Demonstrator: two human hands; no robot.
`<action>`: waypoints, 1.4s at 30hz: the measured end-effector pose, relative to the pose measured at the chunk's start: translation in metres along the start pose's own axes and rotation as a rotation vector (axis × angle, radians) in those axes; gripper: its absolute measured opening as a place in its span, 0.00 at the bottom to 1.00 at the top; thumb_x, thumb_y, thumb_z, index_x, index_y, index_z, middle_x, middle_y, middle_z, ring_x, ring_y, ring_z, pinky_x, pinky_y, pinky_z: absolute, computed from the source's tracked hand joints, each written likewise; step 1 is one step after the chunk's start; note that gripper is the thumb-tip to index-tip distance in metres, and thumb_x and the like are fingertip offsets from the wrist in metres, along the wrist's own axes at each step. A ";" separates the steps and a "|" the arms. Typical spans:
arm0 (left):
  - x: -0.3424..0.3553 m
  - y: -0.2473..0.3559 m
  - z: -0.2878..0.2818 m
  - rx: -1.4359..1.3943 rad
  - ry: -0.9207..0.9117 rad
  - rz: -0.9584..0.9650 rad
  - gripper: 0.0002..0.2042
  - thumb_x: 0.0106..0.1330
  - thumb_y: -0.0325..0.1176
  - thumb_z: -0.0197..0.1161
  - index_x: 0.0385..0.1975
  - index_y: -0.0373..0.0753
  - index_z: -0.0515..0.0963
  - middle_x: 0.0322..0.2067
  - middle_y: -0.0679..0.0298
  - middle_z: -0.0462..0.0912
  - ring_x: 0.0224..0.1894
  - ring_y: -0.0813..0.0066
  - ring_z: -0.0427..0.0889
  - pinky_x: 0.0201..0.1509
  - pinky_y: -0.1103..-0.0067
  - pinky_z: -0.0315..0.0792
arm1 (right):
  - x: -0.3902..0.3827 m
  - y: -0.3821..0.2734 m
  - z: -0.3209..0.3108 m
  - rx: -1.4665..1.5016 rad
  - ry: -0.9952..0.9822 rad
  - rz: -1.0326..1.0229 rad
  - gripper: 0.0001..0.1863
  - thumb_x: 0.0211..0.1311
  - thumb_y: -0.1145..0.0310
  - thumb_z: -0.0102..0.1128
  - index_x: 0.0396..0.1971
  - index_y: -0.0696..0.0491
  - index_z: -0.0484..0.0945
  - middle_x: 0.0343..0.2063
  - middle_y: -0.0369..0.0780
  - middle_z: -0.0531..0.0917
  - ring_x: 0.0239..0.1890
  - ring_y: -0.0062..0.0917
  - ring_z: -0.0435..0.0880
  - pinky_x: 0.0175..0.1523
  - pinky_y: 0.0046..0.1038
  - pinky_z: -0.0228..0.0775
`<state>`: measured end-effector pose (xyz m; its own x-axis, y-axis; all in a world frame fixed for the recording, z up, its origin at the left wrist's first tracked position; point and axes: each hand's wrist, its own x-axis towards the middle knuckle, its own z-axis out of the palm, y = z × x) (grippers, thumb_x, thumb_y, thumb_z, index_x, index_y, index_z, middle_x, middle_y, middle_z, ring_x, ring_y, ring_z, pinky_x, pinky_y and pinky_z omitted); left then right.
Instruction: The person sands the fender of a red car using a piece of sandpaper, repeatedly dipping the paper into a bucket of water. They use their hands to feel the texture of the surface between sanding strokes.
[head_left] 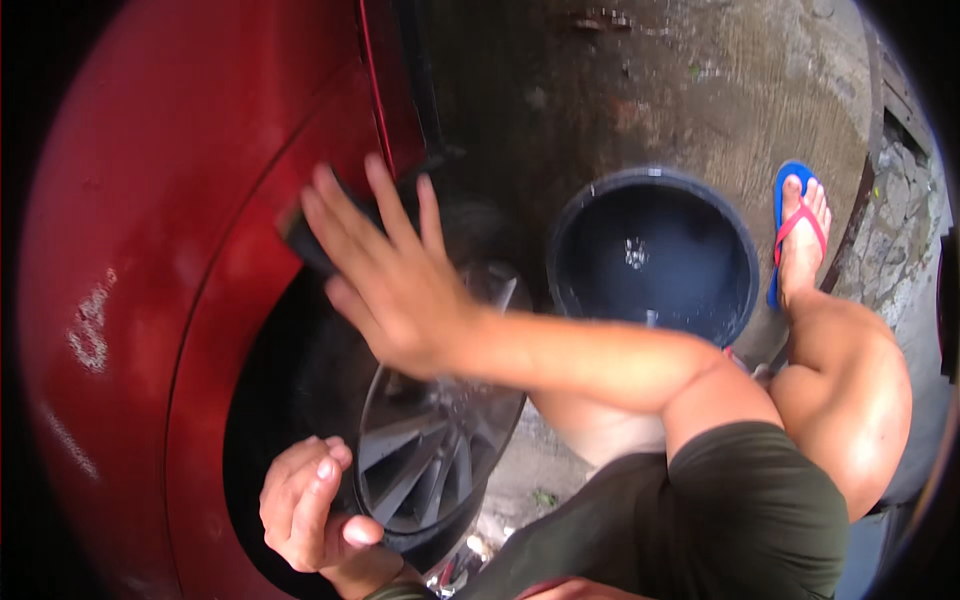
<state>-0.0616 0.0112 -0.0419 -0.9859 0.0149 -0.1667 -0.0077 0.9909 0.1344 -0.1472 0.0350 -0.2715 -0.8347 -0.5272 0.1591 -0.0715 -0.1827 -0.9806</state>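
Note:
My right hand (395,270) reaches across to the red car's fender (250,190), above the wheel arch. Its fingers are spread over a dark, block-like pad (305,240), pressed to the bodywork at the arch's edge; motion blurs both. Below it, my left hand (310,505) is held in front of the dark wheel arch, fingers loosely bent and thumb apart, with nothing visible in it. Between and beyond the hands is the wheel (425,460), with its grey spoked rim partly hidden by my right wrist.
A round dark bucket (560,250) holding dark liquid stands right of the wheel. My foot, in a blue flip-flop (777,190) with red straps, rests on wet concrete (740,110) beyond it. A rough stone edge (900,200) runs along the far right.

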 end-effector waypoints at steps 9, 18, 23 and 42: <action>0.001 0.000 -0.010 -0.009 -0.009 0.024 0.34 0.75 0.59 0.59 0.54 0.25 0.79 0.33 0.48 0.88 0.34 0.54 0.88 0.40 0.62 0.84 | -0.013 -0.016 0.004 -0.008 -0.030 0.006 0.39 0.75 0.61 0.50 0.81 0.56 0.50 0.81 0.49 0.50 0.81 0.62 0.39 0.74 0.73 0.30; 0.005 -0.001 -0.012 -0.003 0.027 0.063 0.34 0.69 0.63 0.61 0.50 0.29 0.80 0.27 0.53 0.86 0.28 0.57 0.88 0.32 0.65 0.83 | -0.006 -0.012 0.003 0.012 -0.031 0.001 0.39 0.76 0.60 0.48 0.81 0.54 0.48 0.82 0.47 0.49 0.82 0.61 0.39 0.74 0.73 0.27; 0.001 0.000 0.002 0.000 -0.015 0.039 0.34 0.75 0.60 0.57 0.53 0.25 0.79 0.32 0.49 0.87 0.33 0.55 0.88 0.39 0.62 0.84 | -0.003 -0.002 0.002 0.025 -0.019 0.051 0.38 0.78 0.58 0.46 0.81 0.55 0.49 0.82 0.47 0.48 0.81 0.62 0.40 0.75 0.73 0.29; -0.001 0.001 -0.010 -0.027 0.034 0.022 0.35 0.76 0.60 0.57 0.54 0.25 0.78 0.35 0.48 0.87 0.34 0.54 0.88 0.40 0.60 0.84 | -0.002 -0.008 -0.001 -0.030 -0.047 -0.022 0.38 0.78 0.58 0.45 0.80 0.58 0.49 0.81 0.49 0.49 0.81 0.62 0.40 0.75 0.73 0.30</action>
<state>-0.0618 0.0107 -0.0319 -0.9910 0.0313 -0.1301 0.0096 0.9864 0.1639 -0.1456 0.0388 -0.2641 -0.8061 -0.5620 0.1853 -0.1063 -0.1705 -0.9796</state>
